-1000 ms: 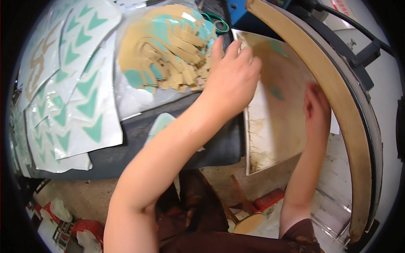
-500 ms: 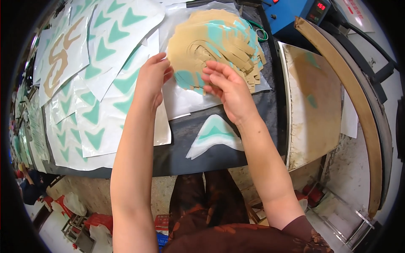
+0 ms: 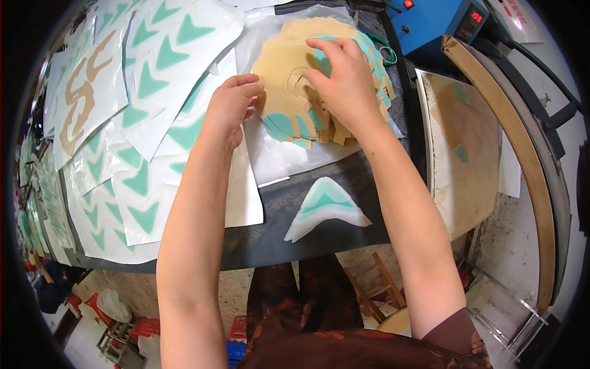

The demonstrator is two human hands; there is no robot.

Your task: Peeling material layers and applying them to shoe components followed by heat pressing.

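A layered pile of thin tan sheets (image 3: 286,58) with turquoise patches and slit, fringed edges lies on clear plastic film (image 3: 270,160). My left hand (image 3: 233,104) is at the pile's left edge, its bent fingers closed on the rim of a tan sheet. Over the right part of the pile is my right hand (image 3: 350,83), thumb and forefinger well apart, fingertips at the top sheet; its other fingers are partly hidden. Between my forearms, nearer me, a small stack of white, chevron-shaped pieces (image 3: 327,200) with a turquoise middle rests on the dark table.
White sheets with turquoise arrowhead shapes (image 3: 144,215) cover the table's left side; one sheet bears brown shapes (image 3: 80,92). At the right stand a stained tan board (image 3: 464,154), a curved wooden-edged frame (image 3: 516,129) and a blue machine (image 3: 424,27) with a lit display. A stool (image 3: 393,320) is below.
My right hand has moved up and right over the pile, its fingers spreading. My left hand has come to the sheet's edge. The view has shifted slightly.
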